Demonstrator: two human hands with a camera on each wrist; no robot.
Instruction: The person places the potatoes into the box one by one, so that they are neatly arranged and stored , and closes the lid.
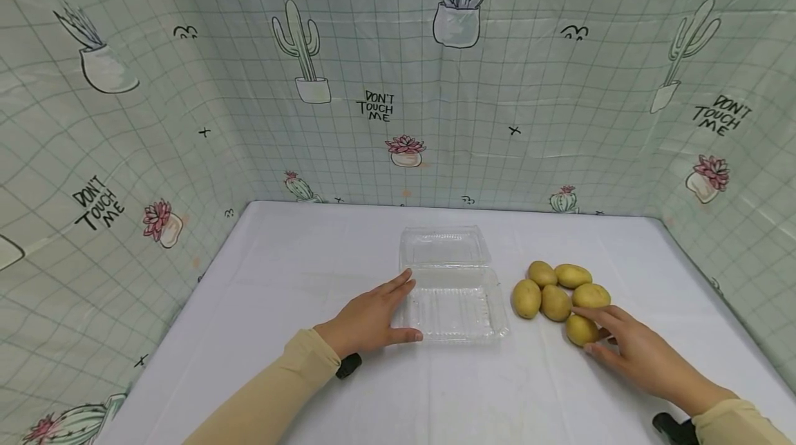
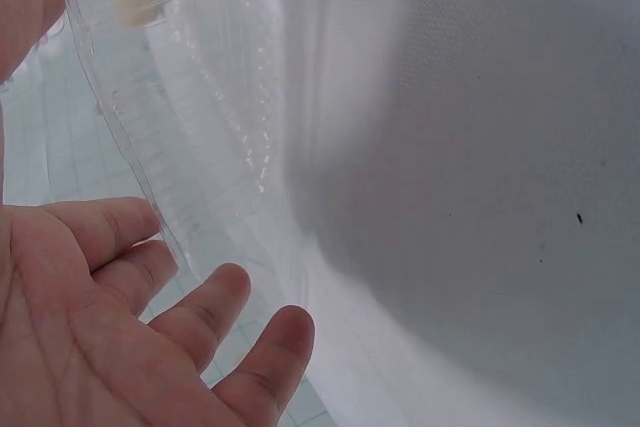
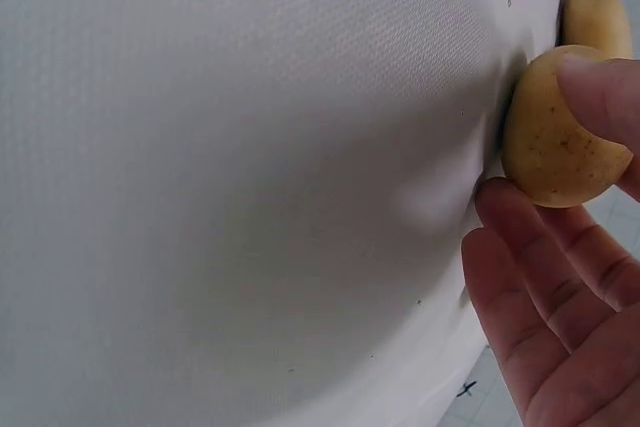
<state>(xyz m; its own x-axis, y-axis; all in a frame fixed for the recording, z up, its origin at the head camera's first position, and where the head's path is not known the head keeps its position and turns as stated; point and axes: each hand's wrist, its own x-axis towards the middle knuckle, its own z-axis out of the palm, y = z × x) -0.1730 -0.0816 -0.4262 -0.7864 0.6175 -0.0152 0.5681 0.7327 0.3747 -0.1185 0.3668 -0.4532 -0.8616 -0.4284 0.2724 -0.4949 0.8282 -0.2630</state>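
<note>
An empty clear plastic clamshell container (image 1: 454, 303) lies on the table with its lid (image 1: 444, 246) folded back. My left hand (image 1: 373, 314) is at the container's left edge, fingers and thumb extended; the left wrist view shows the fingertips (image 2: 235, 282) at the transparent rim. To the right of the container, several yellow potatoes sit in a cluster. The nearest potato (image 1: 581, 330) is between the thumb and fingers of my right hand (image 1: 647, 355). In the right wrist view the thumb lies over this potato (image 3: 560, 147), which appears to rest on the cloth.
A white cloth covers the table (image 1: 323, 251). Grid-patterned fabric with cactus drawings (image 1: 404, 58) hangs behind and at both sides. Another potato (image 1: 526, 298) lies nearest the container, a short gap from its right edge. Dark wrist straps (image 1: 349, 365) show below the sleeves.
</note>
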